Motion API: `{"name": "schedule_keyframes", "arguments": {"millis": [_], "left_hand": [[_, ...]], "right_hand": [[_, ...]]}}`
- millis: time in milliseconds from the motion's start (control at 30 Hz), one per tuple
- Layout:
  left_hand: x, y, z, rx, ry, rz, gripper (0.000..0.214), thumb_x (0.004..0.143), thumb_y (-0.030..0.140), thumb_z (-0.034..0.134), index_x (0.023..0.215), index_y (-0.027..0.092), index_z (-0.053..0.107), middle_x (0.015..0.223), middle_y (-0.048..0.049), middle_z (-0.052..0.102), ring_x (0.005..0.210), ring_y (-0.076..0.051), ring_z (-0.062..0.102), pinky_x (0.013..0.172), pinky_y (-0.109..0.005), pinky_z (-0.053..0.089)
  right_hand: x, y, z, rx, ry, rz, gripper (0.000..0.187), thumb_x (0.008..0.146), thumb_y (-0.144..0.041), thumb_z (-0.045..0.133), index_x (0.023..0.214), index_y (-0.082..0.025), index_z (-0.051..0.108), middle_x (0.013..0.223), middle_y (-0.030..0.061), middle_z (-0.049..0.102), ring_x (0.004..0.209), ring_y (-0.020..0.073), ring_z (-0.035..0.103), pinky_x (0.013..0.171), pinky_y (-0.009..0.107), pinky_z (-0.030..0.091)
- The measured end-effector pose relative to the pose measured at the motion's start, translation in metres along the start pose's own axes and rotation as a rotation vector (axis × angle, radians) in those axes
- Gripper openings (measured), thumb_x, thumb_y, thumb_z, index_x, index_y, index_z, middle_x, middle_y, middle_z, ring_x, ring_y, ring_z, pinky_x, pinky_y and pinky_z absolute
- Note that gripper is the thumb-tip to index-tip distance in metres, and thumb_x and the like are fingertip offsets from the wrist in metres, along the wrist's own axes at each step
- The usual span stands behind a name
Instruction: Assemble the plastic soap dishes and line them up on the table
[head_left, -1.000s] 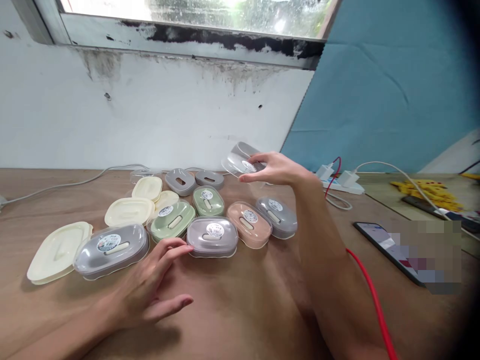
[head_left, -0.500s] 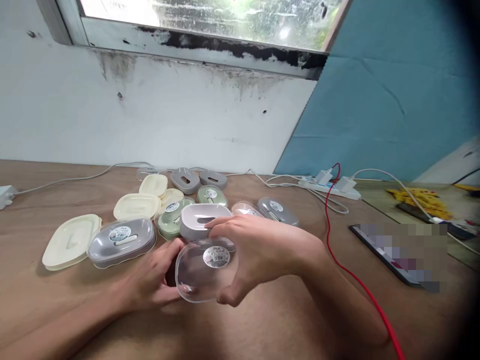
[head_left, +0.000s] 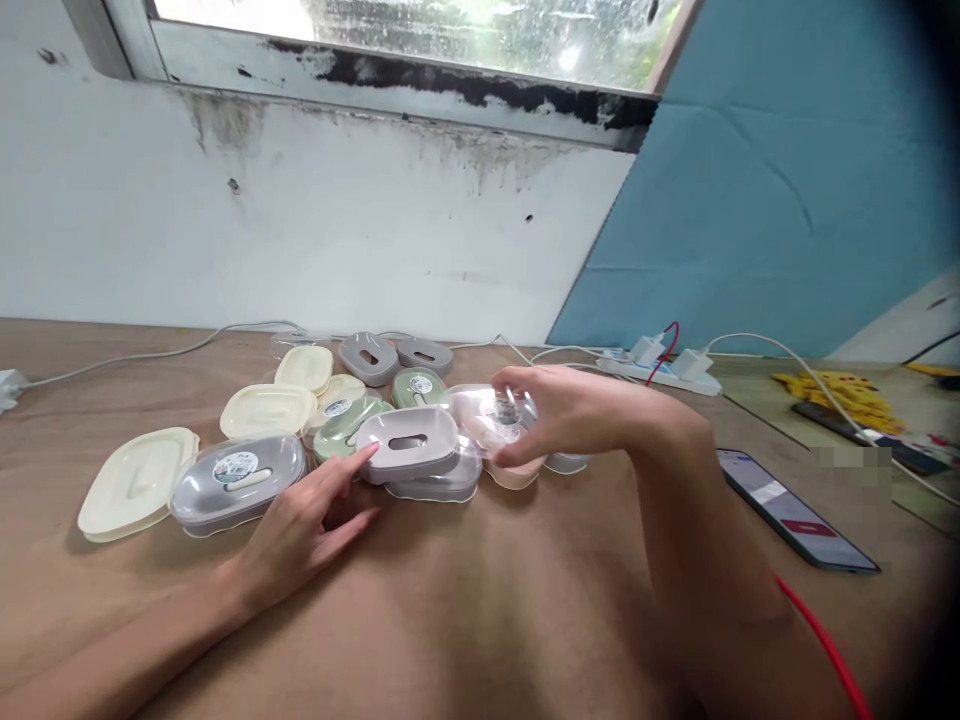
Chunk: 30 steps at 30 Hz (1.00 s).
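Observation:
My right hand point(head_left: 581, 415) grips a clear plastic lid point(head_left: 469, 402) with a round label, holding it over a pinkish soap box point(head_left: 514, 473). My left hand point(head_left: 300, 535) has its fingers apart, the index fingertip at the left end of a pale grey slotted soap dish insert point(head_left: 431, 425). This insert rests on a grey clear-covered piece point(head_left: 442, 482). To the left lies a grey soap box point(head_left: 202, 495) under a labelled clear lid. Two green soap boxes, one of them the nearer green soap box point(head_left: 341, 438), sit just behind the pale grey insert.
Cream trays point(head_left: 139, 485) lie at the left. Darker grey slotted pieces point(head_left: 367, 357) stand near the wall. A power strip point(head_left: 697, 382) with white cables, a phone point(head_left: 799, 520) and a red cable point(head_left: 825, 645) are on the right.
My right hand has carried the clear lid right and away from me, to above the pinkish soap box. My left hand has left the lid's side and reached the pale grey insert.

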<state>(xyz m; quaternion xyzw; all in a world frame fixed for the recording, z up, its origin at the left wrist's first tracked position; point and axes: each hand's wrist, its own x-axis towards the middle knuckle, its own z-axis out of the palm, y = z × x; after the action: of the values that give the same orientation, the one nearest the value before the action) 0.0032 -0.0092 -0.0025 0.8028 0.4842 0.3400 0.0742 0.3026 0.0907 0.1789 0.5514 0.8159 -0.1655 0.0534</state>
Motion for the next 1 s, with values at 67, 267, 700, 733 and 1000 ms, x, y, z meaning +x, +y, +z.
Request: {"name": "schedule_keyframes", "arguments": {"millis": [67,267,700,733,1000], "left_hand": [[0.003,-0.002,0.002,0.046,-0.014,0.021,0.058,0.104,0.037,0.057,0.158,0.03,0.036,0.095,-0.0005,0.059,0.073,-0.014,0.062,0.066,-0.025,0.055],[0.005,-0.009,0.002,0.164,0.113,0.225,0.024,0.105,0.02,0.053,0.128,0.025,0.06,0.094,-0.0014,0.06,0.069,-0.011,0.062,0.06,-0.02,0.051],[0.001,0.014,-0.005,0.058,-0.116,0.681,0.04,0.097,0.032,0.07,0.132,0.017,0.056,0.074,-0.0017,0.064,0.061,-0.016,0.059,0.053,-0.031,0.043],[0.001,0.014,-0.006,0.073,-0.132,0.685,0.039,0.097,0.034,0.07,0.13,0.017,0.057,0.073,-0.0016,0.065,0.061,-0.017,0.059,0.052,-0.031,0.042],[-0.001,0.011,-0.014,0.213,0.027,0.697,0.061,0.094,0.066,0.063,0.125,0.015,0.062,0.076,-0.0034,0.067,0.064,-0.019,0.062,0.054,-0.033,0.048]], "right_hand": [[0.012,0.014,0.001,-0.024,0.031,0.099,0.085,0.059,-0.056,0.087,0.134,-0.025,0.063,0.131,0.0128,0.068,0.112,0.0388,0.067,0.08,0.043,0.057],[0.054,0.037,0.016,-0.027,-0.019,0.112,0.086,0.054,-0.069,0.088,0.125,-0.024,0.068,0.127,0.0137,0.071,0.112,0.0399,0.069,0.083,0.045,0.056],[0.073,0.02,0.04,0.017,-0.003,-0.077,0.087,0.055,-0.081,0.083,0.116,-0.02,0.069,0.114,0.0133,0.073,0.105,0.0354,0.069,0.085,0.04,0.053],[0.071,0.02,0.038,0.017,0.014,-0.086,0.089,0.056,-0.084,0.081,0.117,-0.02,0.069,0.118,0.0141,0.072,0.11,0.0371,0.068,0.087,0.042,0.054],[0.054,0.012,0.029,0.065,0.159,-0.214,0.086,0.08,-0.084,0.059,0.14,-0.022,0.063,0.145,0.0173,0.062,0.14,0.0427,0.05,0.117,0.059,0.037]]}}
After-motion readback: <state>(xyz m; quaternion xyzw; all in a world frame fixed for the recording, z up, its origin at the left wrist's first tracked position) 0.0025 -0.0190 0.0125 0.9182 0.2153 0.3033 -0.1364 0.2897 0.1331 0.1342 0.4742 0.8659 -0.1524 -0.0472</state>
